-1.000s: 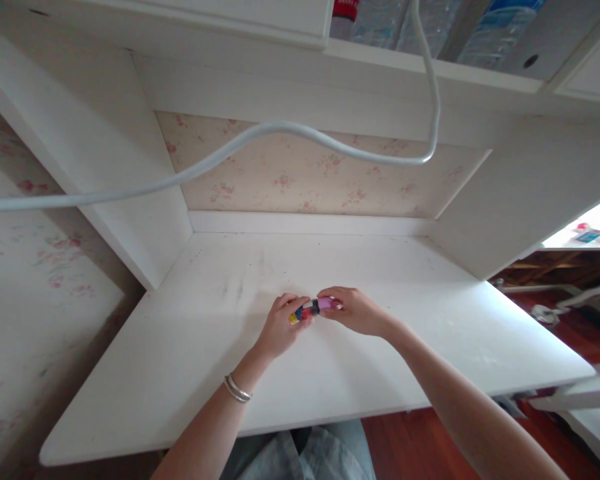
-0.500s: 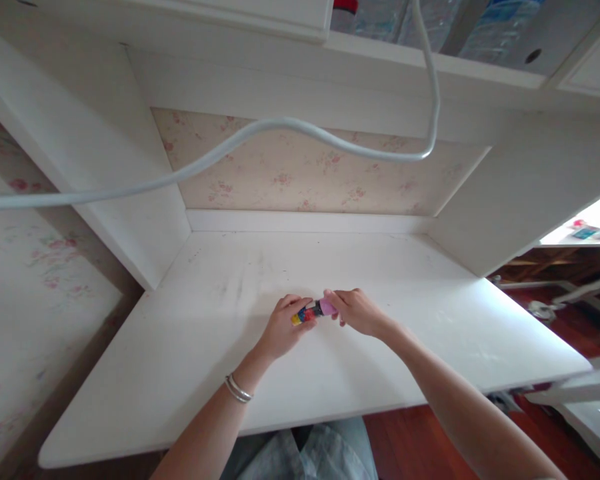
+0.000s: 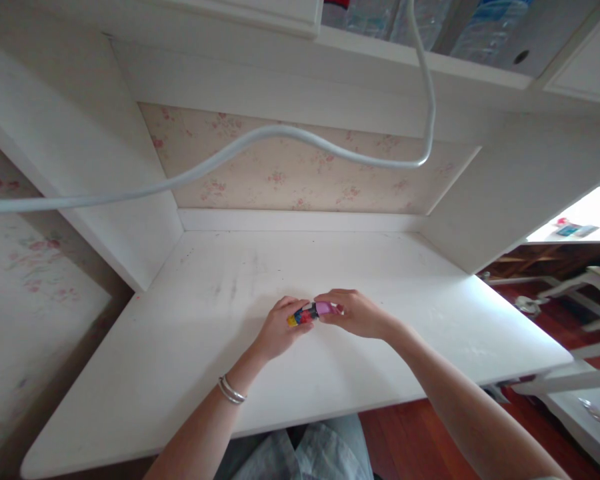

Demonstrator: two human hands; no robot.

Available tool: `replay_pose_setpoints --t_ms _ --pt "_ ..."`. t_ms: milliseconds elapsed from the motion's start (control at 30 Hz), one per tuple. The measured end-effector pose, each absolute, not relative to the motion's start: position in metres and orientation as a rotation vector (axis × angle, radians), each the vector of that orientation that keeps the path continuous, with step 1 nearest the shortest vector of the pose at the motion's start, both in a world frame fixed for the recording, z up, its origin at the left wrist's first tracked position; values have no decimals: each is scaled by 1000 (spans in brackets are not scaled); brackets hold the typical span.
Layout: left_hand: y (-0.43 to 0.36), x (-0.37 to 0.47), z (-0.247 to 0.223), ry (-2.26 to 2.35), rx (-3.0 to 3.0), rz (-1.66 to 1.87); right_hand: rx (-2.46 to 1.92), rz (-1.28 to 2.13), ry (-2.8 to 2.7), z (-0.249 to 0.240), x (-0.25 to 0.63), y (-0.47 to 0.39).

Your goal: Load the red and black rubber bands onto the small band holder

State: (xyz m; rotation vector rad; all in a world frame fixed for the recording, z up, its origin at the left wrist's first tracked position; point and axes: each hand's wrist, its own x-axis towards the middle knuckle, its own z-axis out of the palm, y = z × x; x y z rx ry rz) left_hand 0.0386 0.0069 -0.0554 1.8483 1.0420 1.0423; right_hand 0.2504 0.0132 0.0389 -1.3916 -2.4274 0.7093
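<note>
A short stick-shaped thing (image 3: 307, 313) with yellow, blue, red and black sections and a pink end (image 3: 326, 308) is held above the desk, between both hands. It looks like joined coloured pieces, but its exact kind is too small to tell. My left hand (image 3: 279, 328) is closed around its yellow and blue end, thumb below and fingers above. At the other end, my right hand (image 3: 355, 313) grips the pink part, with fingers over the top and the thumb under it. A silver bracelet circles my left wrist.
Both hands are over a white desk (image 3: 155, 373) with side panels and a back strip. A thick white cable (image 3: 280, 131) crosses the view in front of the shelf. Plastic bottles (image 3: 490, 30) stand in the cabinet above. White chair frames (image 3: 565, 387) are at the right.
My right hand has shifted its fingers on the pink end, now reaching over its top with the thumb below. My left hand keeps its hold. The view has moved slightly.
</note>
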Motion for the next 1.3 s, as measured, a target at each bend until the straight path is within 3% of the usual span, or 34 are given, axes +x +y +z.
replay_pose_setpoints --t_ms 100,300,400,533,600,733,800,900,1000,1133,1300 --pt "7 39 -54 1031 1858 1036 -1538 628 -2410 40 251 14" --pt "6 39 -48 936 1872 1000 -1370 339 -2534 18 238 4" --pt "3 41 -53 991 1968 1007 -1694 124 -2359 -6 224 1" --pt "2 42 -56 1095 2004 1100 -2008 282 -2044 -14 214 3" --pt "2 40 -52 1020 1889 1080 -1846 318 -2081 -4 216 3" --pt "0 38 -41 766 1624 832 -1363 64 -2366 13 225 3" --pt "-2 39 -40 791 1641 806 -1386 16 -2393 10 225 3" --pt "-8 46 -46 940 1779 870 -1735 160 -2182 -4 222 5" --pt "-12 54 -49 1005 1822 962 -1962 534 -1811 -10 225 9" --pt "-7 61 -47 883 1439 912 -1635 1009 -1480 -3 237 8" --pt "2 67 -59 695 875 864 -1276 1422 -1463 -11 223 -15"
